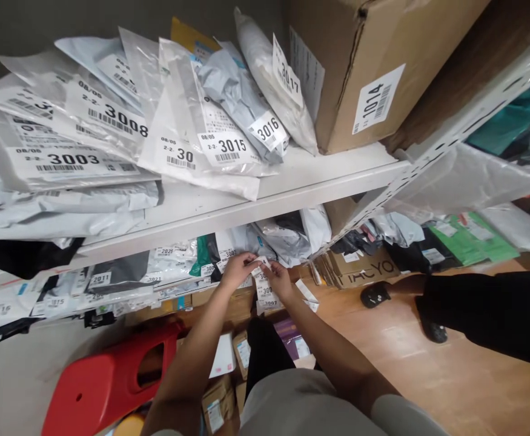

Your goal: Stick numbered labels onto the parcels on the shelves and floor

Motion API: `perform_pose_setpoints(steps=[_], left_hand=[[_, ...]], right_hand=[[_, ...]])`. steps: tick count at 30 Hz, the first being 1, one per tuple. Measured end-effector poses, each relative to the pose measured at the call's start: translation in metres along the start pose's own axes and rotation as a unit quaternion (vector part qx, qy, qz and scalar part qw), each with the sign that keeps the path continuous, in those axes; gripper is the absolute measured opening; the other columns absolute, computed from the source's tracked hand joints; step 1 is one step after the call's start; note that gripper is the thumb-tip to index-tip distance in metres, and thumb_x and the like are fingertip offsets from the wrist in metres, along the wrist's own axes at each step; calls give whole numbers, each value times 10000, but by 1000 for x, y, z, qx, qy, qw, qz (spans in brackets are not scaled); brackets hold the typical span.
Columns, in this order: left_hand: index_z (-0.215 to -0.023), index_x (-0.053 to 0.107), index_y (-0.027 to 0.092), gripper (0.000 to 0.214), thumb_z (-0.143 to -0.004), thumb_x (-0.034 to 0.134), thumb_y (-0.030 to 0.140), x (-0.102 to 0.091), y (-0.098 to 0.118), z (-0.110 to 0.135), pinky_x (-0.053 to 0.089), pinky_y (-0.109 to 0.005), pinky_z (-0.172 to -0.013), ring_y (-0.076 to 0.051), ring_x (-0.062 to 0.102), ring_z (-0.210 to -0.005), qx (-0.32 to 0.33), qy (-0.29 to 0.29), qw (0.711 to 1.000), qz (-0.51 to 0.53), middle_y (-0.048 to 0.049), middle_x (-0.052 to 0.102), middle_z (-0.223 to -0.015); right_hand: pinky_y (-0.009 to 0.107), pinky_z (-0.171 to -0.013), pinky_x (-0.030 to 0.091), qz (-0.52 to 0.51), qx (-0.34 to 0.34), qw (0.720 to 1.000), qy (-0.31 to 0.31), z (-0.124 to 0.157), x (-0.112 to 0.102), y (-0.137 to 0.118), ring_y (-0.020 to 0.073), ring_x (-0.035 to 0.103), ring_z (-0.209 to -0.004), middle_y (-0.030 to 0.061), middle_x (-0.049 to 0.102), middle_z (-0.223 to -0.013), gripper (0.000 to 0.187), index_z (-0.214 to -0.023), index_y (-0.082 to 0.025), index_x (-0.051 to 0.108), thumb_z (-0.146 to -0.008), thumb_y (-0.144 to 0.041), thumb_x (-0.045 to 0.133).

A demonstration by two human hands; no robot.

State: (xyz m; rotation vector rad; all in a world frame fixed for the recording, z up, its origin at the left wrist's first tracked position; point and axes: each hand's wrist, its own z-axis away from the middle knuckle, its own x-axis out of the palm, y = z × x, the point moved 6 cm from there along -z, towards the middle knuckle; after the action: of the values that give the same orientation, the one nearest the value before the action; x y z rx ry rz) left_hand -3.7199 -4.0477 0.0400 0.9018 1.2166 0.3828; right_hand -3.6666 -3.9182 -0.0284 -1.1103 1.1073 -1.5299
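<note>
Both hands meet in front of the lower shelf, around a strip of printed number labels [265, 290]. My left hand [238, 270] pinches the top end of the strip with its fingertips. On the other side, my right hand [280, 280] has its thumb and fingers closed on the same strip near the top. The strip hangs down below the hands, and numbers such as 3007 show on it. A further white paper piece [308, 295] dangles beside my right wrist; whether it joins the strip I cannot tell. Behind the hands lie bagged parcels [235, 239] with number labels.
Labelled plastic mailers [87, 158] crowd the upper shelf [265, 184], beside a large cardboard box [383, 72]. A red stool [105, 381] stands at lower left. Boxes [219, 402] lie around my legs. Another person's black-clad leg [487, 309] is at right, near more parcels [473, 236].
</note>
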Motion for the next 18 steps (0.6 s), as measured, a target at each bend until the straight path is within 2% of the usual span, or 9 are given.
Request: perform_pose_setpoints(steps=[4, 9, 11, 14, 18], left_hand=[[-899, 703, 206, 228, -897, 557, 382, 1, -2, 4, 505, -274, -742, -179, 681, -807, 5, 59, 998, -30, -30, 745, -881], [-903, 689, 193, 211, -919, 540, 341, 1, 1, 5, 486, -318, -794, -202, 653, -843, 19, 132, 986, -99, -62, 712, -911], [-882, 670, 181, 205, -930, 520, 313, 4, 0, 5, 481, -331, -807, -209, 633, -860, 26, 154, 979, -129, -72, 673, -902], [-867, 642, 170, 203, -941, 479, 266, 8, -1, 5, 477, -349, -817, -218, 593, -871, 29, 179, 967, -177, -90, 598, -922], [-886, 637, 170, 222, -952, 449, 266, 13, -2, 3, 472, -356, -830, -225, 550, -896, 26, 181, 953, -241, -97, 535, -956]], right_hand=[[223, -501, 338, 1, 22, 999, 43, -1, -1, 9, 95, 388, -531, -36, 488, -563, 463, -657, -175, 573, -722, -628, 644], [221, -516, 380, -6, 52, 998, 45, -3, 2, 17, 104, 460, -560, -15, 563, -624, 471, -699, -166, 616, -647, -626, 702], [221, -497, 367, -5, 68, 996, 52, -5, 3, 19, 103, 449, -541, -19, 544, -588, 480, -663, -168, 595, -631, -634, 704], [222, -464, 329, -3, 90, 994, 63, -6, 2, 21, 95, 415, -501, -30, 491, -516, 506, -600, -175, 540, -620, -656, 697], [231, -475, 353, 0, 114, 993, 27, -6, 1, 23, 109, 461, -509, -14, 545, -543, 518, -650, -158, 597, -560, -647, 741]])
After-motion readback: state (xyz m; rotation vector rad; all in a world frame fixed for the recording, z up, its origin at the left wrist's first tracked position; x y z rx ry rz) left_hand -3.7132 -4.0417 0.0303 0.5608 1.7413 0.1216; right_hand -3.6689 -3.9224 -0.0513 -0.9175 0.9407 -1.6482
